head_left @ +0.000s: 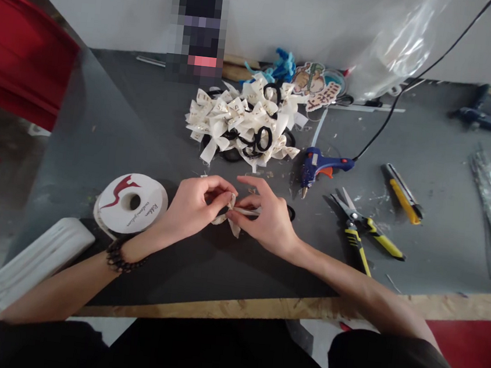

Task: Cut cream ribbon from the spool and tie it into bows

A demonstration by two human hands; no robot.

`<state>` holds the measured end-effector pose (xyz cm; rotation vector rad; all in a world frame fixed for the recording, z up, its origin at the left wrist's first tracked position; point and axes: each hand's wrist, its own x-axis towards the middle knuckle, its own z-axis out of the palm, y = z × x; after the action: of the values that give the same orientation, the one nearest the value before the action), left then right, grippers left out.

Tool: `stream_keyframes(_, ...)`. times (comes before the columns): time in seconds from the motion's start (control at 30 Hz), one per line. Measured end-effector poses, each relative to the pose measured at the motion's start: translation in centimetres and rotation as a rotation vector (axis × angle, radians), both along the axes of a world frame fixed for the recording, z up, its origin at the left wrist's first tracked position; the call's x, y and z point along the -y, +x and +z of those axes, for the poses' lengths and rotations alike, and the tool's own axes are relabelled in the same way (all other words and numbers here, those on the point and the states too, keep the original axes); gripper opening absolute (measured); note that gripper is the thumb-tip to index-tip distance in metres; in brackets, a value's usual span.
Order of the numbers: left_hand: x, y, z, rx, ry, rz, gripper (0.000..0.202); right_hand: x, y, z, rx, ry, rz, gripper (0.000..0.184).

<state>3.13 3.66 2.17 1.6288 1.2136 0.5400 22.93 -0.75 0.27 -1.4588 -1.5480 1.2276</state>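
Observation:
Near the front of the dark table, my left hand (201, 206) pinches a cream ribbon (234, 228) between thumb and fingers. My right hand (264, 212) meets it from the other side and is closed on the same ribbon, its index finger raised. Loose ends of the ribbon hang below the fingertips; the folds between them are partly hidden. Just beyond the hands lies a pile of cream ribbon bows (239, 116) with black hair ties (263, 139). A ribbon spool (115, 211) lies flat beside my left wrist. Part of a black ring shows behind my right hand.
A blue glue gun (318, 163) trails a black cord (394, 106). Open yellow-handled scissors (355, 225) and a yellow utility knife (406, 198) lie to the right. A white oblong object (40, 259) sits at the left edge. Clear plastic (391, 47) stands at the back.

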Motion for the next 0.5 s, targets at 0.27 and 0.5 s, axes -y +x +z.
stream_keyframes(0.27,-0.5,-0.3,-0.4,0.098,-0.015,0.053,0.033,-0.5,0.8,0.5,0.004,0.157,-0.054,0.033)
stream_keyframes(0.5,-0.5,-0.2,-1.0,0.256,-0.146,0.049,0.027,-0.5,0.8,0.0,-0.135,0.082,-0.057,0.027)
